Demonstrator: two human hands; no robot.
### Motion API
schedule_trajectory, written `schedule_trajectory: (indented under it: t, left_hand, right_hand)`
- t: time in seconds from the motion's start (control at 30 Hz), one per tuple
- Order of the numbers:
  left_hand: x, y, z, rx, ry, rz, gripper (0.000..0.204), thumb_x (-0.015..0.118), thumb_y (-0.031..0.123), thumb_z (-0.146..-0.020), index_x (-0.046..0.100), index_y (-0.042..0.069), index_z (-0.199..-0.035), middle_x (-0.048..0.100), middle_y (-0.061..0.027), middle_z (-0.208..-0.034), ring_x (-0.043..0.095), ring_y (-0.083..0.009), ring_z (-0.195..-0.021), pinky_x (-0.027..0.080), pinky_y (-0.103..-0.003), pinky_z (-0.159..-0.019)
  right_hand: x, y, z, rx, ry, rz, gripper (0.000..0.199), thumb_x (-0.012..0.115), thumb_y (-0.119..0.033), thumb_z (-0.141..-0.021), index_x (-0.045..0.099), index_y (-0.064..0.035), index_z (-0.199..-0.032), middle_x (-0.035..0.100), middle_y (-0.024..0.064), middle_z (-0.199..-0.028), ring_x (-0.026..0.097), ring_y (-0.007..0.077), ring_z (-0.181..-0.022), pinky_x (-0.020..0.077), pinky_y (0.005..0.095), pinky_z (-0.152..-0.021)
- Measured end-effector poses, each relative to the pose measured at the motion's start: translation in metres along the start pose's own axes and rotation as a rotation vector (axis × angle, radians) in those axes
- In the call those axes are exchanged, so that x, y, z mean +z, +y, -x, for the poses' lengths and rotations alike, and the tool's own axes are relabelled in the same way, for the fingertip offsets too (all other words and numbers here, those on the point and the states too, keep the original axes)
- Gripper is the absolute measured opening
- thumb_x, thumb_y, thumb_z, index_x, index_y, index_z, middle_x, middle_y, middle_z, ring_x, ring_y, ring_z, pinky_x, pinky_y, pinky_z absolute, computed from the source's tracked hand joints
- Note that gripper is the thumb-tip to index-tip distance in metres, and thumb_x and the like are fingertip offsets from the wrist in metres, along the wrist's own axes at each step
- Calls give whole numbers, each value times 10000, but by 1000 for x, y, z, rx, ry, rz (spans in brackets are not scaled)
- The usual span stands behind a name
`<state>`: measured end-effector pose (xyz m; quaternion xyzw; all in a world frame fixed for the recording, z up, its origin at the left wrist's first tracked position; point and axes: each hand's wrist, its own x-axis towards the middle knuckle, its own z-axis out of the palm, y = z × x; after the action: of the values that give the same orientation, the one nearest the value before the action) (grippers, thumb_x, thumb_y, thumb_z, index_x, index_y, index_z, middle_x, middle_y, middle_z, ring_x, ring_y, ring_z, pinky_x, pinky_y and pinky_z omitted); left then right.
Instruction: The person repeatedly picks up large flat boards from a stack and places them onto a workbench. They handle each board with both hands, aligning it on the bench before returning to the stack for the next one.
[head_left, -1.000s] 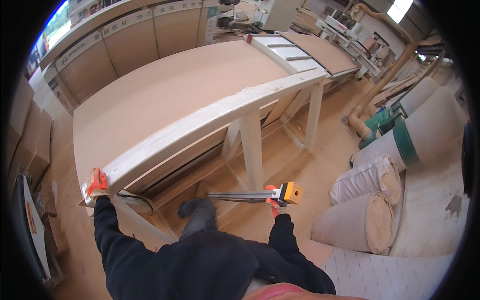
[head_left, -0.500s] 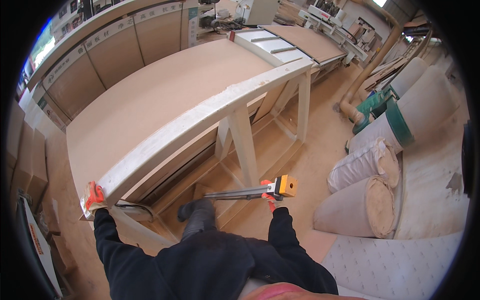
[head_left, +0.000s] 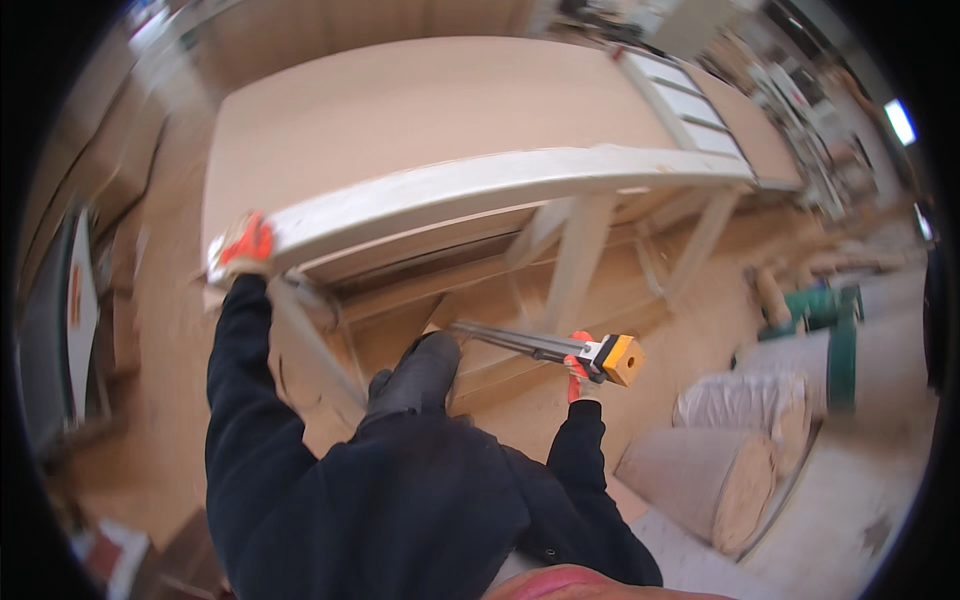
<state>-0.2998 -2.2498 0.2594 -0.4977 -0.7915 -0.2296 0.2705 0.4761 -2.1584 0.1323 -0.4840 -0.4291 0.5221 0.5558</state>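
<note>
I see the left hand (head_left: 247,243), in an orange glove, closed on the near-left corner of the long pale panel (head_left: 500,185), which lies along the near edge of the big board table (head_left: 400,100). The right hand (head_left: 578,372), gloved too, is wrapped round a bar clamp (head_left: 545,347) just behind its orange-yellow head; the bar points left, toward the dark shoe (head_left: 420,372), low down and near the table's legs (head_left: 575,265). So the clamp hangs well below the panel, apart from it, not yet on any edge. The frame is motion-blurred, so I can't tell how firmly the fingers bite or whether the clamp's jaws stand open. My read: the step in hand is steadying the panel while bringing the clamp up. To do it well, I'd keep the left hand flat on the corner so the panel doesn't slide off the table edge, and lift the clamp with the bar level, since the long end could catch a leg or the shoe. Check the jaw gap before offering it to the panel. Seat it square to the edge, not canted. Rolled sacks (head_left: 720,470) lie on the floor near right, close to the swing path, so watch footing there.
</note>
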Motion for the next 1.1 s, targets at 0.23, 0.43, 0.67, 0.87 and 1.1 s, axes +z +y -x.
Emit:
schedule_trajectory:
  t: [0.23, 0.43, 0.67, 0.87, 1.1]
  left_hand:
    - [-71, 40, -36, -63, -175, 0, 241, 618, 277, -937, 712, 66, -1007, 718, -219, -1056, 676, -434, -1034, 534, -555, -905]
    - [-170, 91, -26, -163, -244, 86, 347, 610, 381, -954, 737, 72, -1048, 718, -209, -1168, 681, -410, -1103, 553, -538, -942]
    - [-225, 72, 39, 198, 110, 932, 114, 646, 222, -915, 708, 139, -866, 723, -115, -893, 716, -336, -848, 580, -473, -758]
    - [-302, -177, 371, -385, -1070, 938, 464, 625, 545, -981, 798, 144, -1140, 779, -148, -1186, 737, -363, -1108, 588, -501, -910]
    - [-364, -451, 584, -1296, -1204, 240, 627, 623, 626, -982, 805, 57, -1171, 776, -202, -1243, 723, -379, -1208, 541, -468, -1066]
  right_hand:
    - [150, 33, -71, -194, -397, 440, 639, 800, 15, -834, 597, -69, -1433, 649, 28, -1268, 628, 166, -1137, 529, 355, -1035]
    - [192, 1, -49, -194, -339, 240, 584, 839, 53, -870, 655, -60, -1413, 666, 3, -1161, 619, 126, -998, 561, 313, -907]
    - [201, -59, 84, 403, 128, 382, 243, 789, -293, -998, 729, -102, -1137, 750, 53, -989, 697, 187, -821, 591, 364, -731]
    - [432, -18, 320, 882, -932, 1127, 308, 720, -442, -1025, 780, -144, -974, 754, 18, -843, 689, 150, -673, 525, 326, -583]
    - [726, 65, 475, 915, -1550, 1278, 440, 623, -522, -1052, 801, -121, -1030, 818, 69, -893, 757, 180, -753, 576, 354, -685]
